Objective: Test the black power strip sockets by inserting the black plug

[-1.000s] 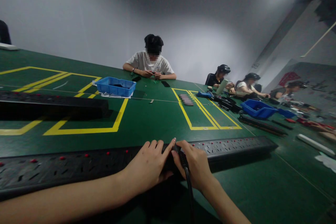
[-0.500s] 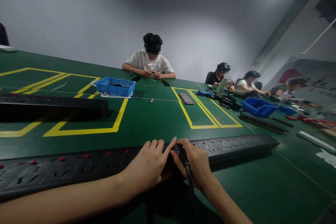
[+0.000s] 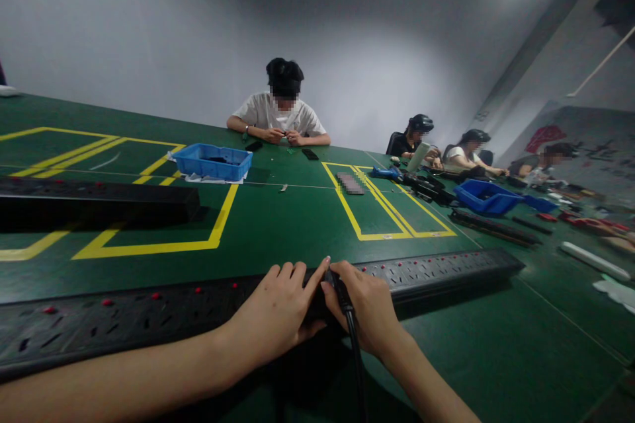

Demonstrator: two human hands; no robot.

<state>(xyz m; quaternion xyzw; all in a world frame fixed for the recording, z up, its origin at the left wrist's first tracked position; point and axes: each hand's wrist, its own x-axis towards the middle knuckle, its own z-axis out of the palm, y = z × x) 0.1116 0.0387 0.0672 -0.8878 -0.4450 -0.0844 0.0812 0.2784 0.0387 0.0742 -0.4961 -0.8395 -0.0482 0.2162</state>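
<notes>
A long black power strip (image 3: 436, 272) with red buttons and rows of sockets lies across the table in front of me. Wrapped over its middle, my left hand (image 3: 278, 307) has its fingers on the top and far edge and its thumb on the near side. My right hand (image 3: 370, 304) pinches a black plug (image 3: 342, 292) against the strip's top, right beside my left fingertips. From the plug a black cord (image 3: 356, 350) runs down toward me. The plug's prongs and the socket under it are hidden by my fingers.
Another black power strip (image 3: 124, 201) lies at left. Farther back are a light-blue bin (image 3: 211, 162), a phone (image 3: 350, 183) inside yellow tape, and a dark-blue bin (image 3: 486, 198) among parts at right. A person (image 3: 282, 112) sits opposite; several others sit at the far right.
The whole view has shifted slightly, with things now a little farther left and up. Both hands keep their hold on the strip and the plug.
</notes>
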